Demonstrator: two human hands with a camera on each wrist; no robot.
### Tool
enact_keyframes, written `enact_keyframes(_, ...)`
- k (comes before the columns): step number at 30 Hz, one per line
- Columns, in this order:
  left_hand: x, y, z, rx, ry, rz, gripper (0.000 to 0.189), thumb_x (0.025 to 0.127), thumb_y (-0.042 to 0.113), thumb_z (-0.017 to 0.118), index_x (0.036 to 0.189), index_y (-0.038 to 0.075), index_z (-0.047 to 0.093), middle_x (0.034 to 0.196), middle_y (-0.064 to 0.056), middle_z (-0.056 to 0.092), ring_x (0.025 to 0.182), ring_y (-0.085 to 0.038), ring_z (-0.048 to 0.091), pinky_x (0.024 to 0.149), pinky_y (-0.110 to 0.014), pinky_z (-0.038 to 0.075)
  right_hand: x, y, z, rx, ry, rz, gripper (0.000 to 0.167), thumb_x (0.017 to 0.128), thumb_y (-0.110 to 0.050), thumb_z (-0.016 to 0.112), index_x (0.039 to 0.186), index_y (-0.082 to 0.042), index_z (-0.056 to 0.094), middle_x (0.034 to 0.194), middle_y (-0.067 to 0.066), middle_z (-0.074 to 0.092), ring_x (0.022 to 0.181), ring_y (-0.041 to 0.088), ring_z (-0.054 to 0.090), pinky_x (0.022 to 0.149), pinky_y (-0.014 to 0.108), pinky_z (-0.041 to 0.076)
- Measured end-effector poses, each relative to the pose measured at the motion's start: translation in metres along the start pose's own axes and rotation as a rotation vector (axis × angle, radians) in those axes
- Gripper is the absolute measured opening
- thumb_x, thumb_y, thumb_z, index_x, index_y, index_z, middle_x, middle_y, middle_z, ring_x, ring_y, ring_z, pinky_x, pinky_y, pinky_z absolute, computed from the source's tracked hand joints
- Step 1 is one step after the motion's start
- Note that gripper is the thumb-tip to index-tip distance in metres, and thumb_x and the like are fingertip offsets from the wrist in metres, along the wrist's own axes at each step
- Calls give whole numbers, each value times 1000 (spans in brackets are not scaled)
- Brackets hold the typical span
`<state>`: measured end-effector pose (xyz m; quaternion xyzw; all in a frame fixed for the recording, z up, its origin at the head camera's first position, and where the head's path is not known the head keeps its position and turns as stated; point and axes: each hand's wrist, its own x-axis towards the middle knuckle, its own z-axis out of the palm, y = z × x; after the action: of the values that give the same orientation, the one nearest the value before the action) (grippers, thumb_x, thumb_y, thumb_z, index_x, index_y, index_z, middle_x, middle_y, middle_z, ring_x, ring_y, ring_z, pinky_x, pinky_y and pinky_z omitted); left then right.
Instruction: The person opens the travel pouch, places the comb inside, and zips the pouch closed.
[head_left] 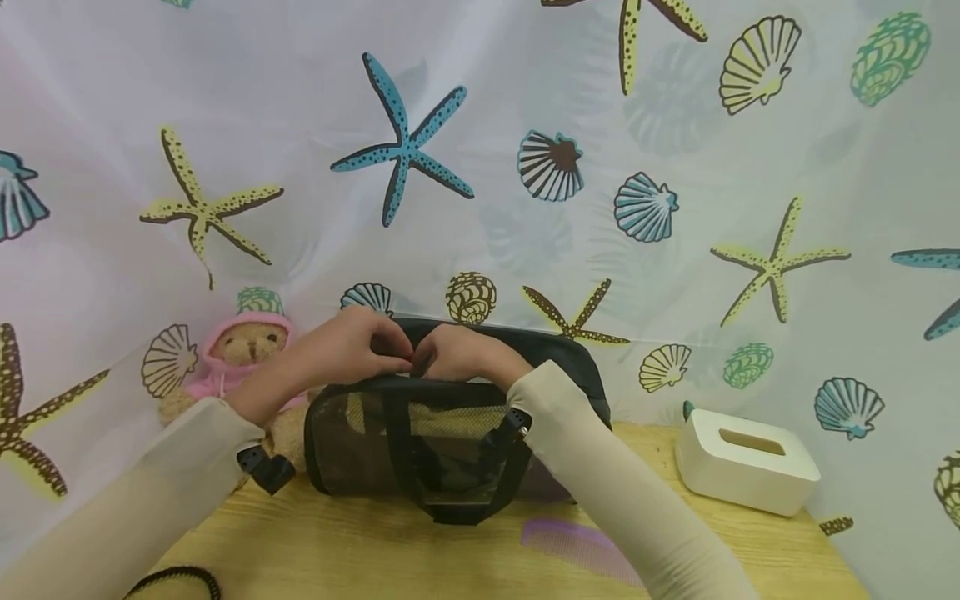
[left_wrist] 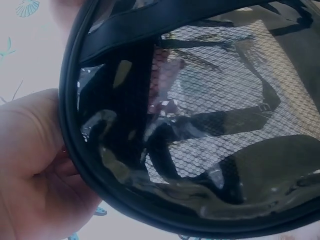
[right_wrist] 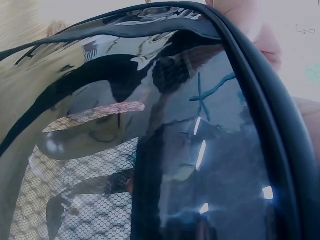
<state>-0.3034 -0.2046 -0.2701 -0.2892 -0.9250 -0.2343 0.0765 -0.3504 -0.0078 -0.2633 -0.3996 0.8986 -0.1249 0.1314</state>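
Note:
A see-through bag (head_left: 341, 442) with black trim, mesh and a black strap handle (head_left: 459, 512) stands on the wooden table. At the middle of its top edge my left hand (head_left: 360, 343) and right hand (head_left: 463, 354) meet, fingertips close together. Curled left fingers pinch the black top edge; the left wrist view shows that hand (left_wrist: 37, 165) behind the piped rim (left_wrist: 67, 115). My right fingers bend down over the same edge, and part of that hand (right_wrist: 245, 25) appears beyond the rim in the right wrist view. The fingertips are partly hidden.
A teddy bear (head_left: 247, 346) in a pink hood sits behind the bag's left end. A white tissue box (head_left: 738, 475) stands at the right. A purple comb (head_left: 573, 546) lies under my right forearm, and a black coiled band (head_left: 183, 572) at the front left. A patterned curtain (head_left: 480, 233) hangs behind.

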Motion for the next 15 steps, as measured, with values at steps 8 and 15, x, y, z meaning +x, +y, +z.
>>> enact_keyframes(8, 6, 6, -3, -56, -112, -61, 21, 92, 16, 78, 109, 4, 79, 104, -9, 79, 96, -23, 76, 86, -38, 62, -4, 0, -2, -9, -30, 47, 31, 98, -20, 67, 127, -8, 73, 124, 9, 75, 114, 23, 71, 98, 36, 57)
enact_keyframes(15, 7, 7, -4, -60, -130, -76, 26, 92, 16, 78, 113, 1, 77, 108, -13, 79, 99, -25, 76, 88, -39, 61, -10, 6, -4, -44, -39, 86, 39, 98, -18, 66, 133, -2, 67, 131, 12, 72, 122, 26, 68, 104, 39, 55)
